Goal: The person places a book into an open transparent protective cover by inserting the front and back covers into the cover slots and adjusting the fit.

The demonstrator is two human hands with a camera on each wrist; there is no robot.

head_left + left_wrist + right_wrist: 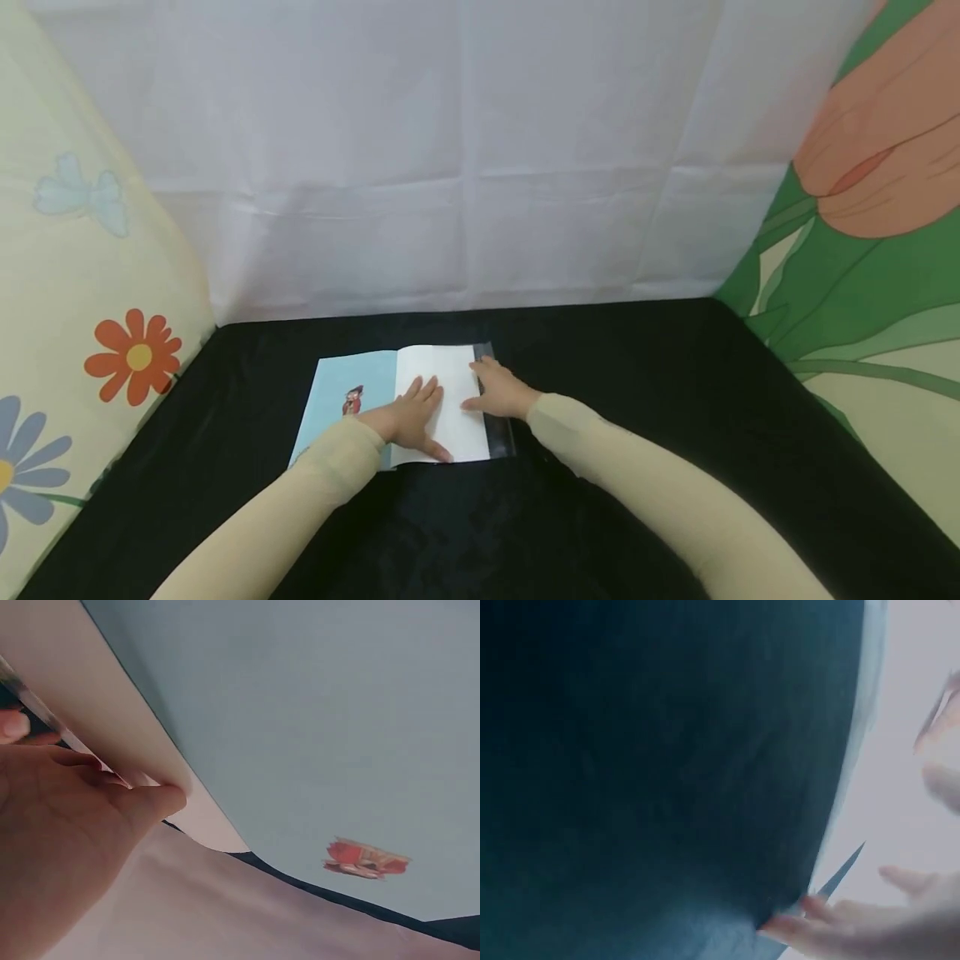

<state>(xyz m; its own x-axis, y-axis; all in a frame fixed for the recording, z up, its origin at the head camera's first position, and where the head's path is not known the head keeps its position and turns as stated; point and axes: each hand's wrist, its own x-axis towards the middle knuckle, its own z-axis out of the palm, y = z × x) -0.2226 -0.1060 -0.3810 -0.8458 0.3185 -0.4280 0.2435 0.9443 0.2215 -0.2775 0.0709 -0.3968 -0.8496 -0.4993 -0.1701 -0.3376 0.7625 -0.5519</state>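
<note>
An open book or booklet lies on the black cloth, its light blue page (367, 375) on the left with a small figure (352, 400) in red. To the right is a blank white page (467, 433), edged by a dark-looking, see-through plastic strip (500, 437). My left hand (412, 419) rests on the white page with fingers spread. At that page's right edge, my right hand (504, 392) touches the page and strip with extended fingers. The left wrist view shows the left hand (64, 832) beside the fold; the right wrist view is blurred.
Black cloth (622, 367) covers the table around the book. A white sheet (465, 167) hangs behind it. Printed flower panels stand on the left (135, 267) and right (885, 317).
</note>
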